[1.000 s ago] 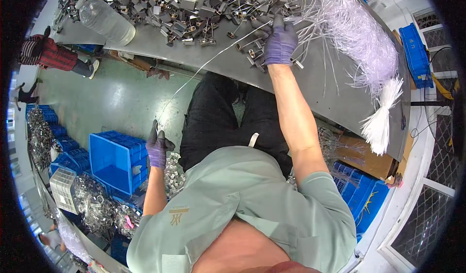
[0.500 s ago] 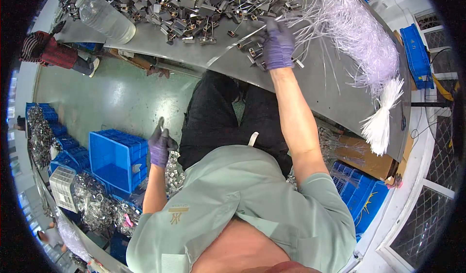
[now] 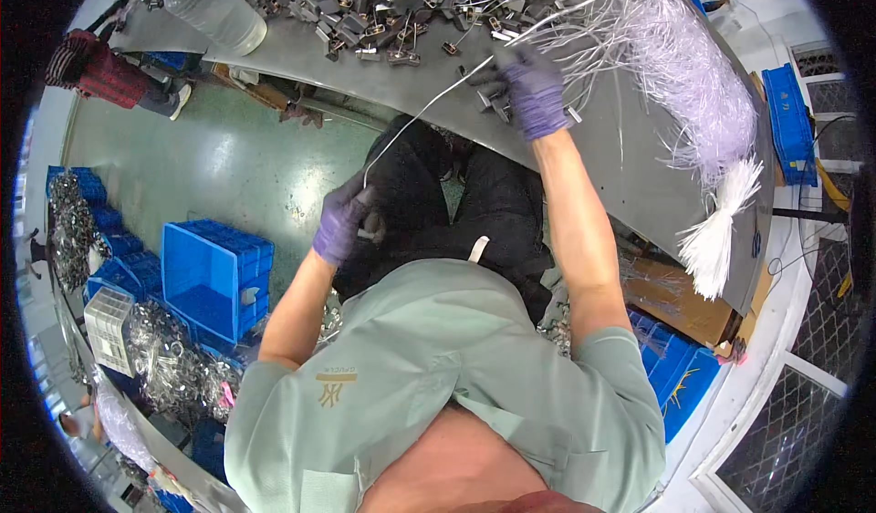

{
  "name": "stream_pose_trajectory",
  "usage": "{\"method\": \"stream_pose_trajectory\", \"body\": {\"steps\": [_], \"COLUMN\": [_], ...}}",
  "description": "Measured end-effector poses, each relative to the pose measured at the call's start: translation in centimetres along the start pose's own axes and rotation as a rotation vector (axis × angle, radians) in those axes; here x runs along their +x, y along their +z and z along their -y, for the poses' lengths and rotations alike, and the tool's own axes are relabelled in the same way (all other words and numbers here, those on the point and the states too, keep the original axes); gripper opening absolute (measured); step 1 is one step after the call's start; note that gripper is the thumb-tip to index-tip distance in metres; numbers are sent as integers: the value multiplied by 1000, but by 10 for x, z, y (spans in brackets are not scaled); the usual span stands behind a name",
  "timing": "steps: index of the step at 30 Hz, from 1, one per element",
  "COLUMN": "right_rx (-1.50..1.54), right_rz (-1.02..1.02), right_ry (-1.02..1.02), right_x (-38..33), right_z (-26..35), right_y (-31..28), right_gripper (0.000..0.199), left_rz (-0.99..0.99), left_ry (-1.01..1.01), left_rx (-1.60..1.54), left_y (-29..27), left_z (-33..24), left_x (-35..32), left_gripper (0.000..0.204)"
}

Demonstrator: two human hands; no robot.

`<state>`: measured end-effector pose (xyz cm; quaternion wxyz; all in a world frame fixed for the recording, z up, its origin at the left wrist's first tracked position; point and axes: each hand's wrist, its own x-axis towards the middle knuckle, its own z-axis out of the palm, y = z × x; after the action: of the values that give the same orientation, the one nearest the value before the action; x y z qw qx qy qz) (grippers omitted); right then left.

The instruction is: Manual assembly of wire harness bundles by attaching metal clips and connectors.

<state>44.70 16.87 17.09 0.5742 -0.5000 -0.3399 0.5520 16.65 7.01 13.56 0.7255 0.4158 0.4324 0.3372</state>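
A thin white cable stretches diagonally from my lap up across the bench edge towards the cable bundle. Its lower end is in my left hand, gloved in purple and grey, with the fingers closed above my left thigh. Over the bench, my right hand wears a matching glove and has its fingers closed at the cable, which runs on past the fingertips. A few small dark box-shaped parts with metal clips lie beside and partly beneath the right hand.
A pile of similar dark parts covers the bench's far side, near a clear plastic bottle. Pale cables lie bundled at right. Blue crates stand on the floor at left. Another person is at far left.
My left hand has moved up and right and now grips the lower end of the cable. The cable has risen, and my right hand has shifted slightly right and down.
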Motion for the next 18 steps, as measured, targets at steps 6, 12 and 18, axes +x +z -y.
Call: {"method": "stream_pose_trajectory", "body": {"steps": [6,12,18], "right_rx": [-603,-391,-679], "right_rz": [329,152,224], "right_ry": [-49,-7,-253], "right_x": [-17,-17,-34], "right_z": [-23,10,-37], "right_y": [16,5,24], "right_gripper": [31,28,26], "left_rz": [242,152,43], "left_ry": [4,112,262], "left_rx": [276,396,258], "left_y": [11,14,37], "left_z": [-21,-19,-18], "left_x": [23,53,91], "left_gripper": [46,52,46]}}
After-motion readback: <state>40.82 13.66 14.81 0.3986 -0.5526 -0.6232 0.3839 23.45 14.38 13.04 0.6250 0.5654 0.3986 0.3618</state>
